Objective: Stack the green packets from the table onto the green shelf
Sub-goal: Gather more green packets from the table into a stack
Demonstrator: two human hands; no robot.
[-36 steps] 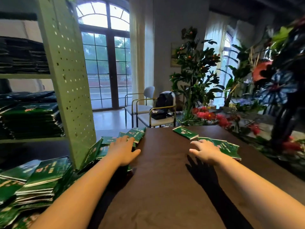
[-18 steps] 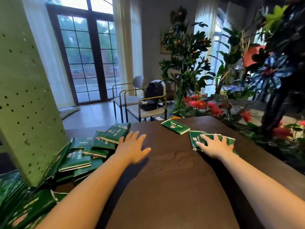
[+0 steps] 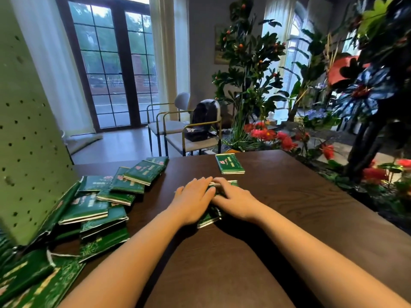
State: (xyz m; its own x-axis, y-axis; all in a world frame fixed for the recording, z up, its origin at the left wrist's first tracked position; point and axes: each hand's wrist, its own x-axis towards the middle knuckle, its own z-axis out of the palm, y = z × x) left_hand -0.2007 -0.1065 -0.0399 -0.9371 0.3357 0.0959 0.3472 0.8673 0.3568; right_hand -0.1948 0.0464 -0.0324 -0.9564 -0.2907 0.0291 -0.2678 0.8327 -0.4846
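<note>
A few green packets (image 3: 208, 219) lie in a small stack at the middle of the dark wooden table (image 3: 278, 207). My left hand (image 3: 194, 200) and my right hand (image 3: 234, 196) press on this stack from either side, fingertips touching and covering most of it. One single green packet (image 3: 230, 163) lies flat just beyond my hands. A loose pile of several more green packets (image 3: 111, 196) spreads over the table's left side. It leans against the perforated side panel of the green shelf (image 3: 26, 130). The shelf boards are out of view.
Two chairs (image 3: 191, 138), one with a dark backpack (image 3: 205, 114) on it, stand past the table's far edge. Plants and red flowers (image 3: 278, 136) crowd the table's right side. Glass doors (image 3: 111, 63) are at the back.
My right hand slid its packets left toward the table's middle, and my left hand moved right to meet it on them. The view swung away from the shelf.
</note>
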